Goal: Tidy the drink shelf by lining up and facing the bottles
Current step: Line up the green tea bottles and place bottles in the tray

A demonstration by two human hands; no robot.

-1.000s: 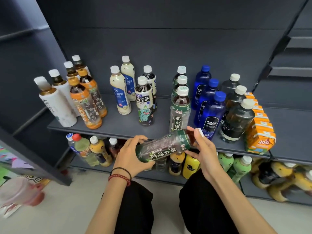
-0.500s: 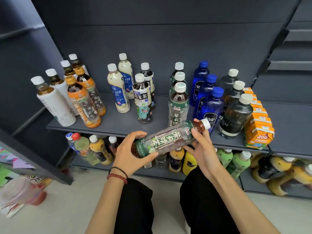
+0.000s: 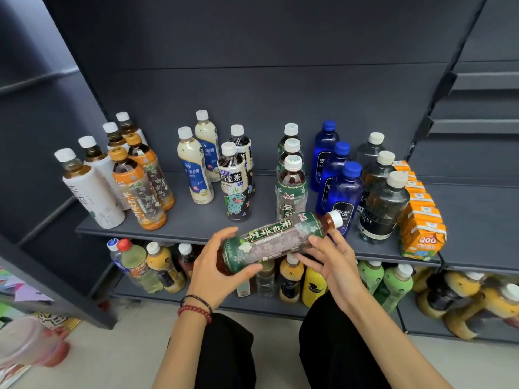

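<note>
A green-labelled tea bottle (image 3: 276,238) lies almost level in front of the dark grey shelf (image 3: 196,223), white cap pointing right and a little up. My left hand (image 3: 217,265) grips its base end. My right hand (image 3: 334,258) supports it from below near the neck, fingers spread. Behind it a row of matching green tea bottles (image 3: 290,186) stands front to back. To the right stand blue soda bottles (image 3: 341,189) and dark clear bottles (image 3: 383,206). To the left stand an oolong tea bottle (image 3: 234,186), cream bottles (image 3: 195,169), orange-capped bottles (image 3: 139,189) and white-labelled bottles (image 3: 90,192).
Orange drink cartons (image 3: 420,217) fill the shelf's right end. The lower shelf holds yellow and green bottles (image 3: 311,282) close below my hands. A dark shelf post (image 3: 56,299) angles across the left. A pink plastic cup (image 3: 31,343) lies on the floor at bottom left.
The bottle has been turned in my hands, so its label characters now face up, and its cap end has risen. Both hands have stayed at the shelf's front edge.
</note>
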